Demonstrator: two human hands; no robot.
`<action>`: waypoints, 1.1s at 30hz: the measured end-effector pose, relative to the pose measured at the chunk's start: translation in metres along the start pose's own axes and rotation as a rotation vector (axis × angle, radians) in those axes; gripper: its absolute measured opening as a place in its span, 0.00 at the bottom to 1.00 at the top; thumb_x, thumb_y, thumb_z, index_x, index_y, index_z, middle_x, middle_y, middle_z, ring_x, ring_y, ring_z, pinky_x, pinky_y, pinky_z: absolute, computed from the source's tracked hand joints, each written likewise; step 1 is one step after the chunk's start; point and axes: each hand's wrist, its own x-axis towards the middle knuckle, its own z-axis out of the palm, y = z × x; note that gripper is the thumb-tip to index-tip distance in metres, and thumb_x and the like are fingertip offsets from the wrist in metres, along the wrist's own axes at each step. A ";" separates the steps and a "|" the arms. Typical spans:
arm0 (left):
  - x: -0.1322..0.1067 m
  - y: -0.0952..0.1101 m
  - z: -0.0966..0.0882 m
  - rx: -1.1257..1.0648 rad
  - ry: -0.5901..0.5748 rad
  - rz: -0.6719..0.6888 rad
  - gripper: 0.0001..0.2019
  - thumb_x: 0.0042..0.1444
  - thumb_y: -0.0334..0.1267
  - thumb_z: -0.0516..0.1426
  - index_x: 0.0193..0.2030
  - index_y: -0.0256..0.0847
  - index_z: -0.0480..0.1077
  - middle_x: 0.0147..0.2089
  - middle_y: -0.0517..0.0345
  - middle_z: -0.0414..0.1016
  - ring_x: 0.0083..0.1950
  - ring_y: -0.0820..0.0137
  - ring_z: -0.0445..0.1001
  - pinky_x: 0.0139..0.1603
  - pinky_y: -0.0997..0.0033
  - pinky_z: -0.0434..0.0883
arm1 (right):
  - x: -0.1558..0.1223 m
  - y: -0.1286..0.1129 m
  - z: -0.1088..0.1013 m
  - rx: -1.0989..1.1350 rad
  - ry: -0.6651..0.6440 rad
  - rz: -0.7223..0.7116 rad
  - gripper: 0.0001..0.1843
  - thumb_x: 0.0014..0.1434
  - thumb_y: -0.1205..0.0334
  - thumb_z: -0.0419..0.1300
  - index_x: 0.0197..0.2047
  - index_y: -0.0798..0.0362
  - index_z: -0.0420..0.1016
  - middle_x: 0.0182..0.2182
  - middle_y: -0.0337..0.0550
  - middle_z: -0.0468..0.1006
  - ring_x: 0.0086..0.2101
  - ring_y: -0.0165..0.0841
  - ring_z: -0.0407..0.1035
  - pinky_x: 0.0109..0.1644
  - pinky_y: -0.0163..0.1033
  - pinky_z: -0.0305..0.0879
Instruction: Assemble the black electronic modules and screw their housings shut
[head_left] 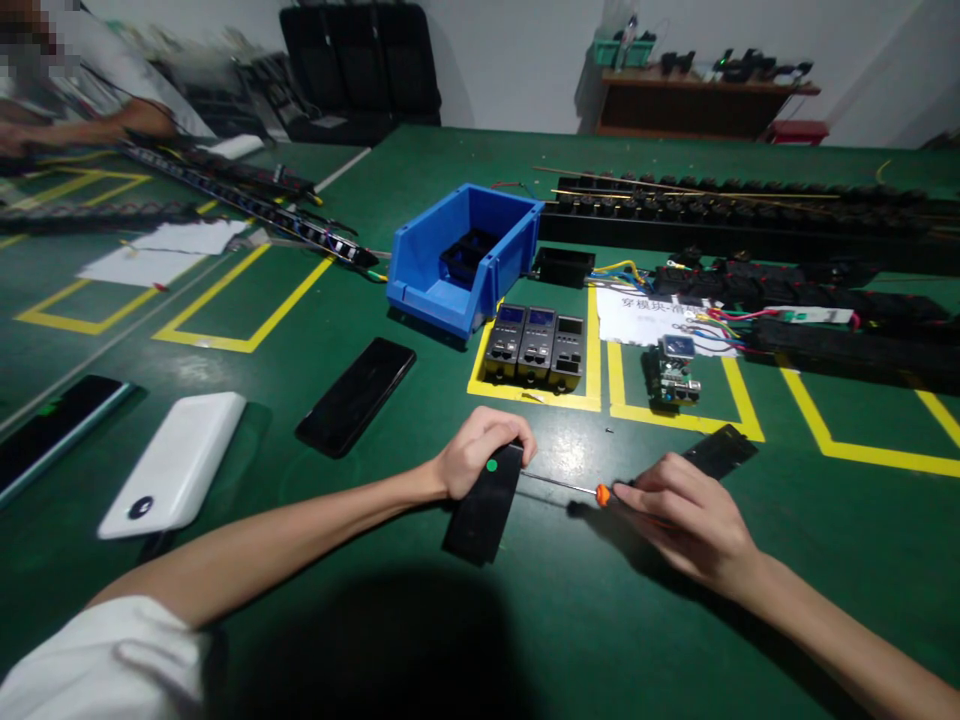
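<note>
My left hand (480, 452) is closed round the upper end of a flat black plastic housing (482, 515), which carries a green dot sticker. In my right hand (686, 515) is a screwdriver (559, 484) with an orange collar and a thin metal shaft. Its tip meets the right edge of the housing close to my left fingers; the exact contact point is too small to make out. Just behind my right hand lies another flat black plastic piece (721, 452). A small circuit board assembly (675, 375) with a little screen stands inside a yellow-taped rectangle beyond it.
Behind my hands stand several black modules (534, 347) and a blue bin (442, 300) with black parts inside. At left lie a black phone (357, 396), a white power bank (174, 462) and another phone (56, 430). Wired black rails (825, 290) span the right. A person (120, 100) sits far left.
</note>
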 end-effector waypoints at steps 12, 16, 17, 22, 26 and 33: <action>0.001 0.002 0.001 0.000 0.005 0.004 0.20 0.60 0.43 0.46 0.23 0.33 0.68 0.26 0.51 0.70 0.30 0.68 0.68 0.36 0.67 0.65 | 0.005 -0.008 0.001 0.635 -0.088 0.876 0.17 0.62 0.50 0.57 0.36 0.56 0.77 0.18 0.38 0.73 0.17 0.26 0.62 0.18 0.30 0.56; 0.001 0.001 0.000 -0.011 0.008 0.004 0.20 0.60 0.43 0.46 0.24 0.33 0.68 0.26 0.51 0.71 0.30 0.68 0.68 0.36 0.67 0.65 | 0.008 -0.007 -0.003 0.443 -0.149 0.759 0.16 0.60 0.51 0.59 0.34 0.56 0.78 0.19 0.38 0.73 0.18 0.27 0.64 0.21 0.31 0.57; 0.001 0.000 0.000 -0.014 0.010 0.001 0.20 0.60 0.43 0.46 0.24 0.33 0.68 0.26 0.51 0.71 0.30 0.68 0.68 0.36 0.67 0.65 | 0.008 -0.007 -0.004 0.395 -0.148 0.713 0.15 0.60 0.52 0.60 0.35 0.56 0.78 0.21 0.40 0.75 0.20 0.28 0.66 0.22 0.31 0.59; 0.001 -0.001 0.000 -0.023 0.010 0.001 0.20 0.61 0.43 0.46 0.24 0.33 0.68 0.26 0.51 0.71 0.30 0.68 0.68 0.36 0.67 0.65 | 0.003 -0.002 -0.004 0.209 -0.105 0.417 0.07 0.60 0.61 0.61 0.41 0.53 0.77 0.34 0.45 0.80 0.31 0.33 0.73 0.34 0.35 0.68; 0.001 -0.001 0.000 -0.016 0.019 0.002 0.20 0.60 0.43 0.46 0.24 0.34 0.68 0.26 0.52 0.70 0.30 0.68 0.68 0.37 0.67 0.65 | 0.001 0.001 0.000 0.137 -0.027 0.159 0.05 0.59 0.68 0.61 0.40 0.55 0.75 0.28 0.45 0.75 0.29 0.34 0.70 0.31 0.38 0.66; 0.001 -0.003 -0.001 -0.021 0.014 0.020 0.20 0.61 0.45 0.47 0.25 0.33 0.69 0.27 0.51 0.71 0.31 0.68 0.68 0.37 0.67 0.65 | 0.000 0.001 0.005 0.217 0.044 0.219 0.09 0.56 0.69 0.64 0.41 0.53 0.75 0.31 0.45 0.77 0.31 0.34 0.72 0.33 0.38 0.68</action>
